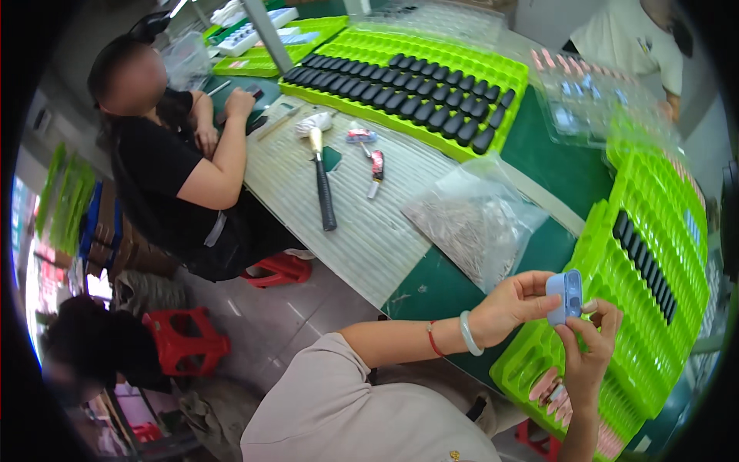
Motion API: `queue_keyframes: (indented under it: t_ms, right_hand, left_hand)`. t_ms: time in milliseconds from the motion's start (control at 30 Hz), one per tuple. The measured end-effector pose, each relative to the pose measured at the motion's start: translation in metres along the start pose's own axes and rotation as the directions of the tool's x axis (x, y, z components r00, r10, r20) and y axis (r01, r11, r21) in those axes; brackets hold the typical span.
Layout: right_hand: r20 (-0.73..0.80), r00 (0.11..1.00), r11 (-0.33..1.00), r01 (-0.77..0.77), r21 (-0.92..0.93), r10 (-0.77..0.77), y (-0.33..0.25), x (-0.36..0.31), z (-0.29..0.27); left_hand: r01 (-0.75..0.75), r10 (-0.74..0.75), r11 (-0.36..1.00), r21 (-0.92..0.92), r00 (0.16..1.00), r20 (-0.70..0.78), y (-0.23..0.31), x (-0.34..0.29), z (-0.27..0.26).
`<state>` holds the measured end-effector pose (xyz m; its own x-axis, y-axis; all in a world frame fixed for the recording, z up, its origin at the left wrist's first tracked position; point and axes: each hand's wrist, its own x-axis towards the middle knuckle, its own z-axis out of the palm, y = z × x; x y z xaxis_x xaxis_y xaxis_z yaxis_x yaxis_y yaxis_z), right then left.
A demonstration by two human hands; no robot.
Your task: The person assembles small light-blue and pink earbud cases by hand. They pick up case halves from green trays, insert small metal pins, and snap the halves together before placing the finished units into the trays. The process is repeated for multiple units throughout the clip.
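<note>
A small light-blue case point(564, 298) with rounded ends and dark recesses on one face is held upright over the near edge of a lime-green tray. My left hand point(517, 305) pinches it from the left between thumb and fingers. From below and to the right, the thumb and fingertips of my right hand point(591, 344) grip its lower end. The green tray point(654, 231) on my right carries a row of black oblong pieces point(645, 266) and, nearer me, several pink pieces point(548, 389).
A clear bag of thin metal pins point(473, 223) lies left of my hands. Beyond it are a black-handled hammer point(323, 192) and small red-wrapped parts point(376, 171) on a ribbed mat. Farther back stands a green tray of black cases point(431, 100). A seated co-worker point(165, 146) is at left.
</note>
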<state>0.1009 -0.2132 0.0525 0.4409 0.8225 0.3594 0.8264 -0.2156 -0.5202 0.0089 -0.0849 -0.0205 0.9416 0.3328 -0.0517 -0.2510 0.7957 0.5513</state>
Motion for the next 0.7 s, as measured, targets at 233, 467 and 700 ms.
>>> queue_keyframes:
  t_ms: [233, 467, 700]
  right_hand:
    - [-0.089, 0.982, 0.980, 0.154, -0.126, -0.165, 0.031, 0.087, 0.006]
    - [-0.059, 0.988, 0.978, 0.129, -0.165, -0.140, 0.101, 0.201, 0.078]
    - [0.052, 0.995, 0.996, -0.086, -0.009, 0.087, 0.093, 0.234, 0.145]
  left_hand:
    - [0.014, -0.030, 0.997, -0.077, 0.976, -0.215, 0.005, -0.001, 0.005]
    - [0.165, -0.164, 0.986, 0.015, 0.986, -0.041, 0.001, -0.006, 0.005]
    - [0.092, -0.089, 0.995, -0.024, 0.991, 0.104, -0.005, -0.009, 0.001]
